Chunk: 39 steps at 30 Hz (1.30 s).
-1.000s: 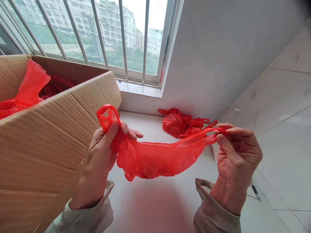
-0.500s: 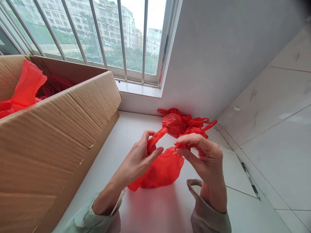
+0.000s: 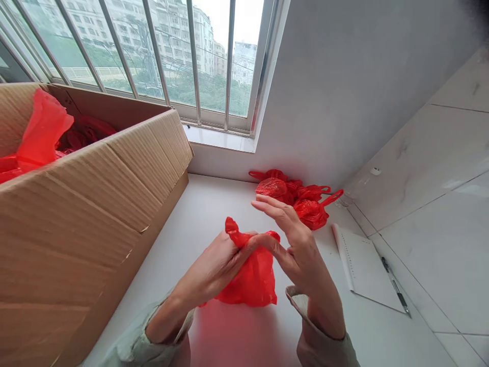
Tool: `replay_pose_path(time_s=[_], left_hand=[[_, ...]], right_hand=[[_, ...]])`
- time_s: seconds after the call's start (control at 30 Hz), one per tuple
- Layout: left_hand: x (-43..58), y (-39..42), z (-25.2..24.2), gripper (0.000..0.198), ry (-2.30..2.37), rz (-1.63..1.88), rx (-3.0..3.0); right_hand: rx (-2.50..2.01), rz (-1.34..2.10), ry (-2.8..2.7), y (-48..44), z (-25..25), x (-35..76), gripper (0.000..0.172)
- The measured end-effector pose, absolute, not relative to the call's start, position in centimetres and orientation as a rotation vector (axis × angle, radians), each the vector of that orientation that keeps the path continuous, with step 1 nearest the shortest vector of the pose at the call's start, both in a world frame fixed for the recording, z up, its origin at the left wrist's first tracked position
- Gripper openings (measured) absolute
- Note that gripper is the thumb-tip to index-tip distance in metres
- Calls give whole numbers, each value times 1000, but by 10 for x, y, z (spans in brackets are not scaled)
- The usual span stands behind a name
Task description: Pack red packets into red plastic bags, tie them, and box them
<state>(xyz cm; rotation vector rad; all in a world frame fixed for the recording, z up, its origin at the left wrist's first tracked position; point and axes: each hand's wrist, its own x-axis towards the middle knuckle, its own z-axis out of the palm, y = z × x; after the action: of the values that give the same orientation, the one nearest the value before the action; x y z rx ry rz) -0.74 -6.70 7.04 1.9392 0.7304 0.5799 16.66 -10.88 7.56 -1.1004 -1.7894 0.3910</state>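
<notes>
A thin red plastic bag (image 3: 254, 283) rests on the white table, its top gathered and its lower part bulging. My left hand (image 3: 214, 262) is closed around the gathered top, with one twisted bag handle (image 3: 234, 232) sticking up above the knuckles. My right hand (image 3: 294, 244) has its fingers stretched out to the upper left, over the bag. Its thumb reaches across to the left thumb at the bag's top; whether it presses on the plastic there is hard to see. The bag's contents are hidden.
A large open cardboard box (image 3: 95, 204) with red bags (image 3: 44, 130) inside stands on the left. Several filled, tied red bags (image 3: 311, 211) sit against the wall. A notepad (image 3: 369, 265) and a pen (image 3: 395, 285) lie at the right. Behind is a barred window (image 3: 171, 61).
My right hand has let go of its pinch, moved left and spread its fingers, its thumb now at the left hand. My left hand has closed and turned over the bag's top.
</notes>
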Motion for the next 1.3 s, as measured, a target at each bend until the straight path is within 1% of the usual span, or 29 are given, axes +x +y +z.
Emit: replay_pose_path(time_s=[0.1, 0.2, 0.33, 0.4, 0.47, 0.57, 0.63, 0.67, 0.73, 0.77, 0.83, 0.9, 0.93, 1.03, 1.13, 1.2, 1.27, 1.3], left_hand=[[-8, -62, 68, 46, 793, 502, 1787], [-10, -60, 65, 46, 807, 521, 1706], [-12, -59, 67, 46, 782, 505, 1597], [-13, -56, 68, 39, 706, 526, 1501], [-14, -52, 68, 31, 629, 554, 1431], [-16, -45, 65, 23, 491, 560, 1429], [-18, -42, 62, 18, 392, 570, 1487], [-19, -41, 61, 16, 361, 580, 1538], [-19, -44, 60, 13, 357, 597, 1674], [-19, -47, 61, 11, 382, 602, 1745], [-17, -54, 64, 8, 463, 599, 1912], [-15, -60, 67, 11, 574, 656, 2144], [-13, -61, 69, 13, 636, 721, 2268], [-9, -60, 68, 23, 754, 1013, 2509], [-9, -54, 62, 27, 746, 1245, 2577], [-9, -52, 58, 29, 687, 1292, 2601], [-9, -52, 57, 30, 612, 1285, 2592], [-11, -52, 58, 31, 592, 1263, 2577]], right_hand=[[-1285, 602, -1771, -103, 73, 180, 16], [-1249, 785, -1630, -99, 70, 184, 14], [-1215, 742, -1469, -99, 71, 179, 11], [-1168, 638, -1460, -102, 72, 176, 7], [-1085, 542, -1571, -109, 76, 175, 3], [-951, 567, -1947, -120, 81, 176, 13], [-899, 611, -2137, -124, 83, 179, 12], [-880, 624, -2159, -124, 83, 181, 9], [-857, 627, -2033, -120, 82, 183, 4], [-865, 620, -1926, -116, 80, 183, 5], [-927, 626, -1771, -106, 75, 182, 19], [-998, 732, -1784, -96, 70, 178, 35], [-1020, 810, -1813, -92, 68, 177, 39], [-1061, 972, -1741, -85, 62, 174, 43], [-1031, 1081, -1656, -83, 57, 175, 37], [-974, 1132, -1688, -81, 54, 177, 35], [-932, 1091, -1720, -80, 52, 177, 34], [-929, 1045, -1725, -79, 52, 178, 32]])
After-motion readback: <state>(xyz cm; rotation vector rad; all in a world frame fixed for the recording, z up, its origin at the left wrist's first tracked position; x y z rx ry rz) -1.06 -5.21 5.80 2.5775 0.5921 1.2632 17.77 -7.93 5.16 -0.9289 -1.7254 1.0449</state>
